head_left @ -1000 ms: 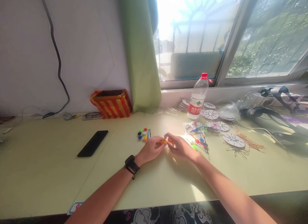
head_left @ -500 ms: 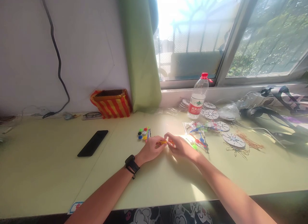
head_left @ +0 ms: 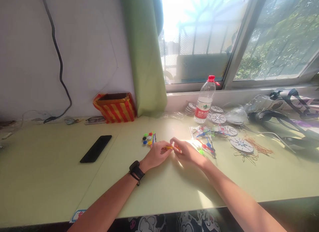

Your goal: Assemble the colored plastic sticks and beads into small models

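Observation:
My left hand (head_left: pixel 157 153) and my right hand (head_left: pixel 183 149) meet above the middle of the table, fingertips close together. Both are closed on a thin orange-yellow stick (head_left: pixel 168 147), which runs between them; its ends are partly hidden by the fingers. Just beyond my left hand lies a group of small coloured round caps (head_left: pixel 147 139), with thin coloured sticks (head_left: pixel 154 139) beside them. To the right of my right hand are loose coloured plastic parts (head_left: pixel 207 147) in red, blue and green, near a clear bag of similar parts (head_left: pixel 203 131).
A black phone (head_left: pixel 96 149) lies at left, a striped box (head_left: pixel 116 107) behind it. A water bottle (head_left: pixel 204 100) stands by the window. White discs (head_left: pixel 241 144), orange strings (head_left: pixel 260 146) and black straps (head_left: pixel 270 117) spread over the right side of the table (head_left: pixel 129 192).

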`<state>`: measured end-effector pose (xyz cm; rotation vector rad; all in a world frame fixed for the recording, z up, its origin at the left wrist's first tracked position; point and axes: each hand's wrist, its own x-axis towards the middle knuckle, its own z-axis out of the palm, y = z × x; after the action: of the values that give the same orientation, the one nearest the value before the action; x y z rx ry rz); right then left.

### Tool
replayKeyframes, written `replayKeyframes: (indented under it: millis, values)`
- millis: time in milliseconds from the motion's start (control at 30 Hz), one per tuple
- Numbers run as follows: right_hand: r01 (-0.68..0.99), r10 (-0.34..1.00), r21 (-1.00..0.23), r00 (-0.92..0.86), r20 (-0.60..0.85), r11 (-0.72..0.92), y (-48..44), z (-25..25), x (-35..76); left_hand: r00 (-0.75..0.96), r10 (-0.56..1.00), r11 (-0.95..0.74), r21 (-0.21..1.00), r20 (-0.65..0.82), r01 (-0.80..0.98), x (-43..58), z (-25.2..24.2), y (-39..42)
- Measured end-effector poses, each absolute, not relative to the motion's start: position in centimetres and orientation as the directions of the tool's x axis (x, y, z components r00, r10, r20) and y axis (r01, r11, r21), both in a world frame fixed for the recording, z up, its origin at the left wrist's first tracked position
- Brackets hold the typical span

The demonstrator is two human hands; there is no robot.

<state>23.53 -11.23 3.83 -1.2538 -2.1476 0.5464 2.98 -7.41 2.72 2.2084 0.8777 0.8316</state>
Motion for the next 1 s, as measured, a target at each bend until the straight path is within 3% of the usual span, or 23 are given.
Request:
replayKeyframes:
  millis: [1000]
  values:
    - [0.643,0.885,-0.616,-0.401,0.237,0.456,-11.53,4.30,23.59,0.608,0.731,-0.618,0.679,0.312,0.395,3.02,3.12,-7.66]
